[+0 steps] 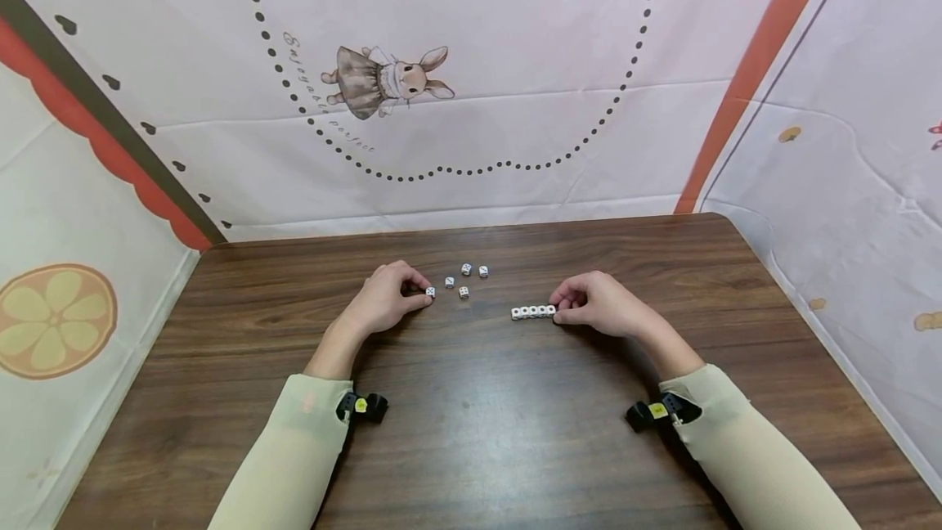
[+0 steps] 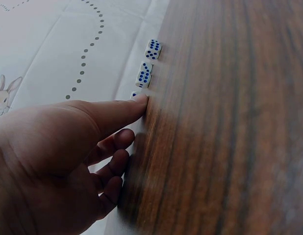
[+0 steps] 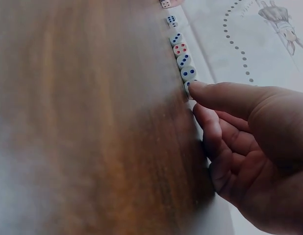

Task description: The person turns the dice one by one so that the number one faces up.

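Observation:
Left of the loose dice, my left hand [image 1: 384,298] pinches a white die [image 1: 430,293] between thumb and forefinger at the tabletop. In the left wrist view the thumb covers most of that die [image 2: 135,94]. Several white dice stand side by side in a straight row [image 1: 533,312], each with one large dark pip on top. My right hand [image 1: 599,303] pinches the die at the row's right end [image 1: 551,311]. The right wrist view shows the row's side faces with blue pips and one red-pipped die [image 3: 180,49]; the thumb partly hides the end die [image 3: 188,87].
Several loose dice, one of them a red-pipped die [image 1: 464,293], lie between my left hand and the row. The brown wooden table [image 1: 471,432] meets a printed cloth [image 1: 515,129] at its back edge. Black wrist cameras sit on both sleeves.

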Action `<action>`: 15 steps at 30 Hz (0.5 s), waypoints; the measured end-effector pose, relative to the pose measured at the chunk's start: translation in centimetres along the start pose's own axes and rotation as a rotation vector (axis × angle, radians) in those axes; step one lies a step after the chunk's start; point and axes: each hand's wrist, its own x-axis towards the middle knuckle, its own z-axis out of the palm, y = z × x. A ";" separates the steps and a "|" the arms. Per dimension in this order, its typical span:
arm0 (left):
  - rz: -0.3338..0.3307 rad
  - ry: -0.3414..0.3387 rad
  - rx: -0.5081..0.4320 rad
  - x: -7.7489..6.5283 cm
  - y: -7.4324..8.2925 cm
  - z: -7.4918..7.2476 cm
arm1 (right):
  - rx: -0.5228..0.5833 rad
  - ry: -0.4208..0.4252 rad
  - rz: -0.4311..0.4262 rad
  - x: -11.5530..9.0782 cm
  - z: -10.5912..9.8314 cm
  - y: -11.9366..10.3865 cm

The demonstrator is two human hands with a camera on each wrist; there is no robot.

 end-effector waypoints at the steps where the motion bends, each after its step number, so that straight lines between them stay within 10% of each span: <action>1: -0.001 0.000 0.001 0.0 0.0 0.0 | 0.005 0.009 0.001 0.0 0.1 0.1; 15: -0.013 -0.008 0.004 0.2 -0.4 0.3 | 0.048 0.052 0.006 -0.4 0.5 0.3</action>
